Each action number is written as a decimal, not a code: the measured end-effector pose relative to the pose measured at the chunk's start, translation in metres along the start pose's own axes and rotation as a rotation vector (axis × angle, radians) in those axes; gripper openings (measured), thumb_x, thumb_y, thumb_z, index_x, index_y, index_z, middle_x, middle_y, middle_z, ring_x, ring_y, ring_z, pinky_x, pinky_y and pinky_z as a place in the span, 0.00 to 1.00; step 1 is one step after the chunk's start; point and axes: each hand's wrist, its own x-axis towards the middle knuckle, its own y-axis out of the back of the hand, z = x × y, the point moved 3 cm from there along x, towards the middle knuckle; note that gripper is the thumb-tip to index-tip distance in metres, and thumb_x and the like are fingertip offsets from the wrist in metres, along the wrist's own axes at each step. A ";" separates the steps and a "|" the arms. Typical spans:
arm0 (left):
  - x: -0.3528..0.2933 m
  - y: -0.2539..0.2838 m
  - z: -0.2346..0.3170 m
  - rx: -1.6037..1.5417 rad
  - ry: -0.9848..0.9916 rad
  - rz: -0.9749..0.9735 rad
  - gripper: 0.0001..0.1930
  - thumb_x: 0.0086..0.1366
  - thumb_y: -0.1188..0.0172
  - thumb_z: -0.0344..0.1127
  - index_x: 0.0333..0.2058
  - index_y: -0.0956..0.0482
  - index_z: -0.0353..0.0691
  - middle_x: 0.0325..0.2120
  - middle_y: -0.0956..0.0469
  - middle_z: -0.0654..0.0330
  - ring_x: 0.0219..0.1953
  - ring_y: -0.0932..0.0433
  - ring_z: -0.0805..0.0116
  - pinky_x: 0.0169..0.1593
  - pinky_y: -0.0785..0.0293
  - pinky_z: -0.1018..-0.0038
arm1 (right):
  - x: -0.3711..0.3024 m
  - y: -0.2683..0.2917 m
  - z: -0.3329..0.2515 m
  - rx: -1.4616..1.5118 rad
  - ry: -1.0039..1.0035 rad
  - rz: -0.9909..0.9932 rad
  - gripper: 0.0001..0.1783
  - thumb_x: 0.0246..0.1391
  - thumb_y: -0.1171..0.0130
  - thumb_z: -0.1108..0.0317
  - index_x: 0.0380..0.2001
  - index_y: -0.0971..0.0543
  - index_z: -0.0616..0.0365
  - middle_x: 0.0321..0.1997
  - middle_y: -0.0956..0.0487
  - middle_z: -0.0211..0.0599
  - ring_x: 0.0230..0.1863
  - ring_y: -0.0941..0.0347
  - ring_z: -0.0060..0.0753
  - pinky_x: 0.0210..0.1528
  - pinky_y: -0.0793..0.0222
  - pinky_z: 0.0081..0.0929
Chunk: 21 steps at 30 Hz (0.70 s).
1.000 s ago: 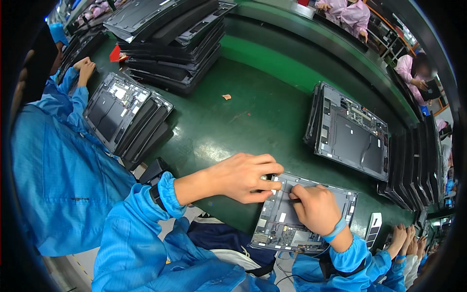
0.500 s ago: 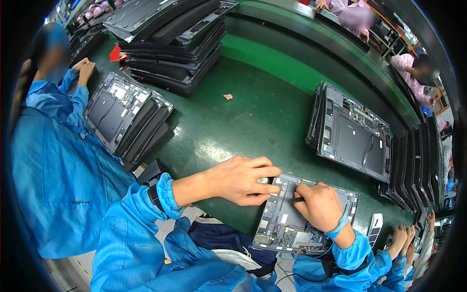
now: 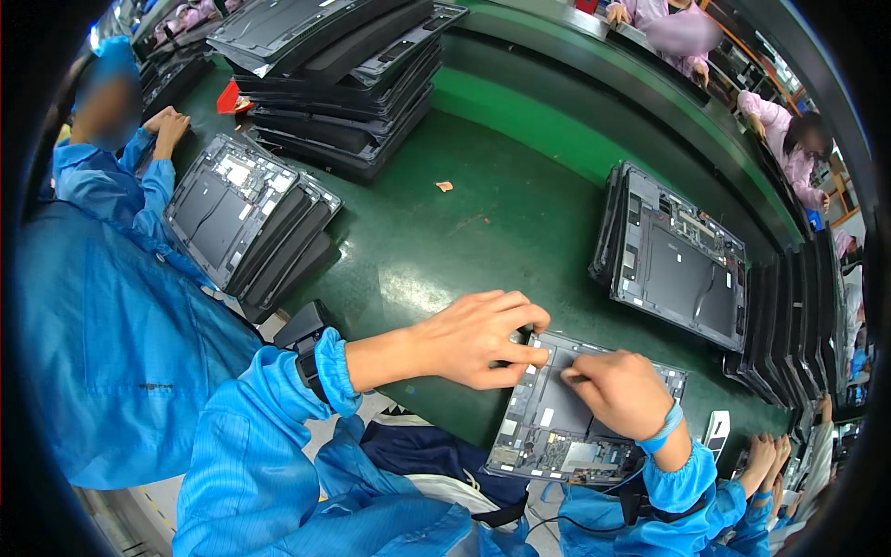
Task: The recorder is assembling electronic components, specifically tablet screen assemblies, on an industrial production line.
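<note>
An opened laptop base [image 3: 529, 418] lies at the table's near edge, its inner side up, with circuit boards along the near side. My left hand [image 3: 483, 339] comes from the left, with bent fingers gripping the base's far left corner. Above the middle of the base, my right hand [image 3: 624, 395] is closed in a pinch, thumb and forefinger pressed together. What sits in that pinch is hidden or too small to make out. A blue strap [image 3: 661, 429] circles my right wrist.
Stacked laptop parts [image 3: 339, 121] rise at the far left, with another pile of bases [image 3: 223, 209] below. More bases [image 3: 682, 260] stand at the right beside a row of dark panels [image 3: 784, 325]. A blue-sleeved co-worker [image 3: 102, 306] is close on my left. A white device [image 3: 716, 434] lies right.
The short black thing seen in my right fingers is no longer visible. My left hand's fingers have shifted slightly at the base's corner. The whole view has moved a little.
</note>
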 end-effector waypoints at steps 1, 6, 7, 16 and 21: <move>0.000 0.000 -0.001 -0.002 -0.001 0.002 0.15 0.52 0.35 0.34 0.40 0.19 0.54 0.42 0.27 0.58 0.40 0.25 0.57 0.36 0.26 0.64 | 0.003 0.001 -0.002 -0.002 -0.002 -0.001 0.07 0.56 0.42 0.66 0.36 0.22 0.57 0.25 0.21 0.43 0.31 0.22 0.51 0.44 0.27 0.40; -0.001 0.002 -0.001 -0.038 0.009 0.034 0.09 0.52 0.37 0.33 0.35 0.17 0.52 0.40 0.28 0.60 0.43 0.27 0.59 0.37 0.25 0.65 | 0.017 0.013 -0.006 0.518 0.089 0.229 0.13 0.65 0.49 0.68 0.39 0.19 0.65 0.37 0.18 0.45 0.38 0.21 0.42 0.45 0.27 0.31; 0.000 0.003 0.000 -0.044 0.007 0.035 0.09 0.52 0.37 0.33 0.35 0.17 0.52 0.40 0.28 0.60 0.43 0.27 0.59 0.37 0.25 0.65 | 0.020 0.007 0.001 0.608 0.038 0.127 0.12 0.64 0.48 0.70 0.37 0.18 0.66 0.38 0.18 0.44 0.38 0.20 0.42 0.44 0.27 0.31; 0.000 0.003 -0.002 -0.054 0.044 0.010 0.10 0.53 0.36 0.34 0.35 0.18 0.53 0.41 0.28 0.60 0.46 0.28 0.58 0.40 0.24 0.64 | 0.013 -0.006 0.026 0.556 0.085 0.213 0.08 0.54 0.34 0.70 0.37 0.15 0.60 0.33 0.16 0.42 0.32 0.17 0.37 0.34 0.23 0.28; 0.000 0.001 -0.002 -0.063 0.052 0.008 0.11 0.53 0.36 0.34 0.36 0.18 0.54 0.42 0.28 0.60 0.47 0.28 0.57 0.43 0.24 0.64 | 0.012 -0.009 0.027 0.554 0.079 0.260 0.07 0.54 0.34 0.71 0.36 0.15 0.61 0.32 0.16 0.42 0.30 0.18 0.36 0.32 0.23 0.27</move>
